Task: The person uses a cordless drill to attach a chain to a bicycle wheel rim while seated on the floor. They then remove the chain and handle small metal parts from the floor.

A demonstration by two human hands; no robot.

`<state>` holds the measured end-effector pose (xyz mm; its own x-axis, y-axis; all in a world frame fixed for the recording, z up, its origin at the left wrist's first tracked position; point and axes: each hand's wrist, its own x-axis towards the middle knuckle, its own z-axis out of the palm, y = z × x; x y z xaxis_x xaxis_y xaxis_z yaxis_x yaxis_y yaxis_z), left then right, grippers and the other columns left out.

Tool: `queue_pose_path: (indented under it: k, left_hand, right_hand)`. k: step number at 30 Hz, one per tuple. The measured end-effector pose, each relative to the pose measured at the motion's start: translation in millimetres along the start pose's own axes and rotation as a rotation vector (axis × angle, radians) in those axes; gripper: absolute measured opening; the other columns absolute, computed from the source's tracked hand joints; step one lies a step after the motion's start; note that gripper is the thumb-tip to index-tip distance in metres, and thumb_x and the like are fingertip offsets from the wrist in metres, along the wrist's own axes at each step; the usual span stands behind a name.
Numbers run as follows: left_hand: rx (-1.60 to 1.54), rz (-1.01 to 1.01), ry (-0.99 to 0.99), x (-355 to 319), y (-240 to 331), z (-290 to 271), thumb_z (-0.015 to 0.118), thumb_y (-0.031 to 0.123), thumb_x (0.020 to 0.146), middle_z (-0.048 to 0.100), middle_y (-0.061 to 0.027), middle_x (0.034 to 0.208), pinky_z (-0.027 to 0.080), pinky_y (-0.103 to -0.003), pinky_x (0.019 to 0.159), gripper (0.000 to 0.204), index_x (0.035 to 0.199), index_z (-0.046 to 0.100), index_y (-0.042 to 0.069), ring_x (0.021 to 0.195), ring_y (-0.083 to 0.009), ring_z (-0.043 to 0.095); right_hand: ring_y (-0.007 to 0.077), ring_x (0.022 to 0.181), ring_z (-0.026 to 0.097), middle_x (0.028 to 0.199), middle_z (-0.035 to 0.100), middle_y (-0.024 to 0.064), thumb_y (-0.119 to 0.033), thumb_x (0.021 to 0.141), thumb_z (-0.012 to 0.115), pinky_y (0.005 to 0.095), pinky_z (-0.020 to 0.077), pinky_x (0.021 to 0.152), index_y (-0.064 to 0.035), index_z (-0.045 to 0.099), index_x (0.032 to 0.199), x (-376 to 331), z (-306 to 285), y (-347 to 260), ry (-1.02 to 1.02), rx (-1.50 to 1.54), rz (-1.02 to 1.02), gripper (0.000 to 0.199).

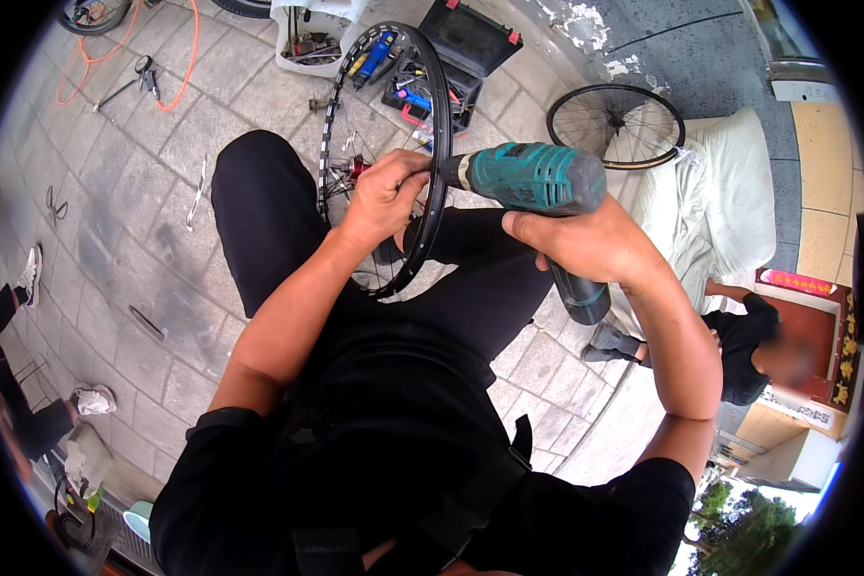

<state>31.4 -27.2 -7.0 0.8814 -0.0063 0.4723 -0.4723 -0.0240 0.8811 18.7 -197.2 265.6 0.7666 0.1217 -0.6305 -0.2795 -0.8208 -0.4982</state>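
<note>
A bicycle wheel rim (439, 115) with a red hub (357, 165) and thin spokes stands on edge between my knees. My left hand (386, 197) has its fingers bent at the inner side of the rim, by the spokes; whatever they pinch is too small to name. My right hand (595, 235) is wrapped round the grip of a teal and black cordless drill (523, 178). The drill lies level, its nose at the outer face of the rim, across from my left fingers. The tip of its bit is hidden.
Behind the rim lies an opened black toolbox (466, 43) with tools, beside a white tub (307, 38) of parts. Another wheel (616, 125) leans near a pale cover (710, 192). An orange hose (194, 58) with a gauge lies on the paving. People are at both sides.
</note>
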Motion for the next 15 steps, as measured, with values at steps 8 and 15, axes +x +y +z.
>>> queue_pose_path:
  k: [8,15]
  left_hand:
    - [-0.032,-0.010,-0.007,-0.2,-3.4,2.5,0.069,-0.007,0.089,0.072,-0.0156,0.101,0.058,-0.035,0.081,0.013,0.102,0.070,-0.005,0.092,-0.0290,0.073]
    - [-0.002,-0.019,-0.019,1.6,-4.2,0.5,0.070,-0.005,0.090,0.072,-0.0158,0.102,0.057,-0.035,0.081,0.012,0.102,0.070,-0.004,0.093,-0.0295,0.073]
  right_hand:
    - [0.0090,0.056,0.059,0.075,0.063,0.0001,-0.018,0.094,0.072,0.0299,0.0515,0.055,-0.0013,0.066,0.115,0.7,3.5,9.2,0.037,0.024,-0.026,0.028]
    - [0.0159,0.083,0.068,0.095,0.074,0.0078,-0.020,0.092,0.073,0.0329,0.0557,0.080,-0.0042,0.069,0.122,4.2,2.5,13.3,0.053,-0.099,-0.100,0.034]
